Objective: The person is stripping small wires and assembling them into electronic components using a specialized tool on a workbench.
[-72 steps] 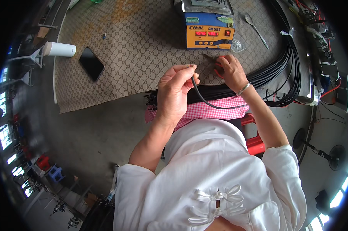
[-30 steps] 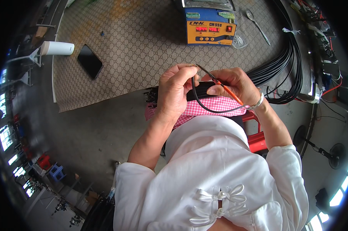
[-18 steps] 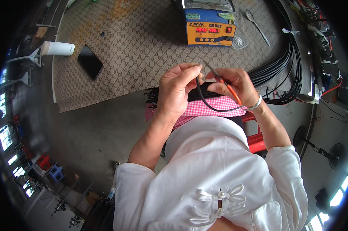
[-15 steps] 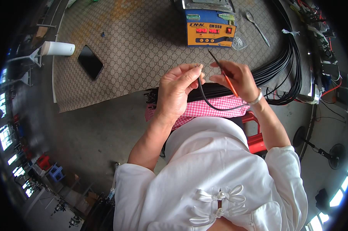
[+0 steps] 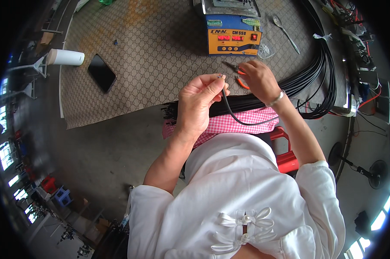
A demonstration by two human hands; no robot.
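Note:
My left hand pinches the end of a black cable between thumb and fingers. Small bare wire ends poke out above the thumb, too fine to make out well. From that grip the cable loops down and to the right over my lap. My right hand is at a pair of pliers with orange handles, low over the table near its front edge. Its curled fingers cover part of the upper handle, while the lower handle stands apart from it. The jaws point up and left.
A blue and yellow soldering station stands ahead. A bundle of black cables curves along the right and table front. A spoon and clear plastic piece lie beside the station. To the left are a phone and white cup.
My right hand has moved up and turned palm down. The pliers, slanted edge-on in it before, now show both handles apart near the table. My left hand keeps its pinch on the cable.

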